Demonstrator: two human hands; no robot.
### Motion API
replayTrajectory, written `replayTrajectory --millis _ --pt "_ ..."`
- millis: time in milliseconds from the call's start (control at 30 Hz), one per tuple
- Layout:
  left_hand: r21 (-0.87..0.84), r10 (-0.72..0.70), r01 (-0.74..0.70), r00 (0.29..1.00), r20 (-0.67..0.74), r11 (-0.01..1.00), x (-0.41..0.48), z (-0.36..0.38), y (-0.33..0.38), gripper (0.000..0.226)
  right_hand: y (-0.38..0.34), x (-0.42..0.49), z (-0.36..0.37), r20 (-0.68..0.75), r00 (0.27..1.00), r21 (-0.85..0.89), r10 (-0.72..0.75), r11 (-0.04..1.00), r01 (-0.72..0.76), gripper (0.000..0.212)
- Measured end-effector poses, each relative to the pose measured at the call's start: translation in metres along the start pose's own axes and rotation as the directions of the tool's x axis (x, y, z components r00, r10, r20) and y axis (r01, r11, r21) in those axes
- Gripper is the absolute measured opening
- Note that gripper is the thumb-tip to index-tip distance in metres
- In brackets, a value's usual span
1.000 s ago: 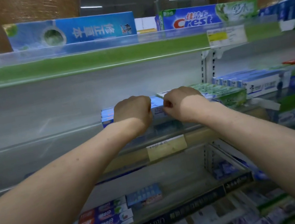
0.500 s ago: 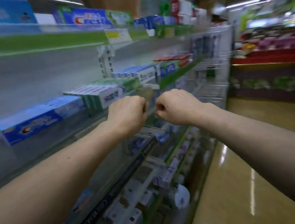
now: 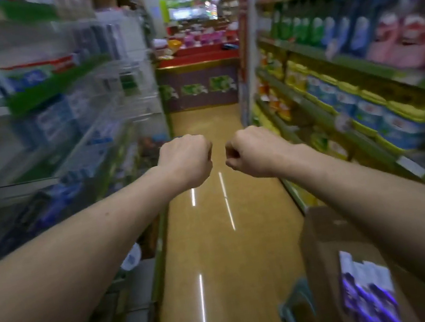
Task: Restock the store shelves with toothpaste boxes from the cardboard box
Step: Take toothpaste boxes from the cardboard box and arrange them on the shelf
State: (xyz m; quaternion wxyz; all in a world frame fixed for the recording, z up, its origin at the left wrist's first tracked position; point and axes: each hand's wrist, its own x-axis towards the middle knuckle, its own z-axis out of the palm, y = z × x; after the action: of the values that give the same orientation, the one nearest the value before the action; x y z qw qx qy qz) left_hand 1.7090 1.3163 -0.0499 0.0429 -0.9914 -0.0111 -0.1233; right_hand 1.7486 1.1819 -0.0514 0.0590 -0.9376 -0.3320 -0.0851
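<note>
Both of your hands are clenched into fists with nothing in them: your left hand (image 3: pixel 187 161) and your right hand (image 3: pixel 255 152) are held side by side, close but not touching, arms stretched out over the glossy tan floor (image 3: pixel 217 259) of the aisle. You are facing straight down the aisle toward a red-topped counter (image 3: pixel 193 59) at its far end. The cardboard box (image 3: pixel 322 241) sits low on your right, partly hidden under your right forearm, and purple and white packs (image 3: pixel 368 292) lie inside it, too blurred for their print to be read. A teal frame (image 3: pixel 294 308) stands just beside the box on its aisle side. The left shelves (image 3: pixel 50 87), with their green edge strips, carry blue and white boxes (image 3: pixel 57 123), all smeared by motion blur. The right shelves (image 3: pixel 360 69) hold green and blue bottles (image 3: pixel 304 25) above and yellow and blue packs (image 3: pixel 366 105) below, well apart from your hands.
</note>
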Motion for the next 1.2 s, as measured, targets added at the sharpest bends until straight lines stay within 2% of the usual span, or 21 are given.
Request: replayTrajectory --millis 167,433,567,733,867,933,1000,1200 --pt "-0.082 0.203 -0.193 0.970 0.132 0.978 0.022 0.046 0.128 0.008 0.107 -0.075 0.028 0.095 0.976 0.020 0.196 0.980 -0.198 0.018" --pt "-0.225 0.377 -0.314 0.858 0.349 0.922 0.040 0.152 0.308 0.018 0.260 -0.172 0.101 0.269 0.895 0.068 0.355 0.920 -0.386 0.021" --pt "-0.242 0.411 -0.335 0.794 0.447 0.911 0.030 0.211 0.364 0.019 0.305 -0.210 0.143 0.377 0.836 0.100 0.398 0.880 -0.464 0.017" --pt "-0.248 0.418 -0.338 0.692 0.589 0.908 -0.003 0.278 0.404 0.016 0.333 -0.258 0.212 0.512 0.752 0.106 0.415 0.838 -0.535 0.020" --pt "-0.248 0.429 -0.363 0.603 0.672 0.898 -0.022 0.325 0.413 0.017 0.338 -0.286 0.264 0.624 0.654 0.140 0.427 0.763 -0.631 0.012" --pt "-0.236 0.415 -0.363 0.565 0.713 0.901 -0.021 0.347 0.410 0.017 0.334 -0.296 0.285 0.662 0.624 0.173 0.415 0.726 -0.666 0.014" --pt "-0.209 0.412 -0.393 0.553 0.724 0.895 -0.015 0.369 0.403 0.016 0.326 -0.302 0.304 0.697 0.594 0.195 0.402 0.691 -0.696 0.021" --pt "-0.104 0.396 -0.502 0.519 0.758 0.859 0.014 0.430 0.390 0.028 0.298 -0.304 0.378 0.778 0.497 0.225 0.383 0.569 -0.791 0.022"
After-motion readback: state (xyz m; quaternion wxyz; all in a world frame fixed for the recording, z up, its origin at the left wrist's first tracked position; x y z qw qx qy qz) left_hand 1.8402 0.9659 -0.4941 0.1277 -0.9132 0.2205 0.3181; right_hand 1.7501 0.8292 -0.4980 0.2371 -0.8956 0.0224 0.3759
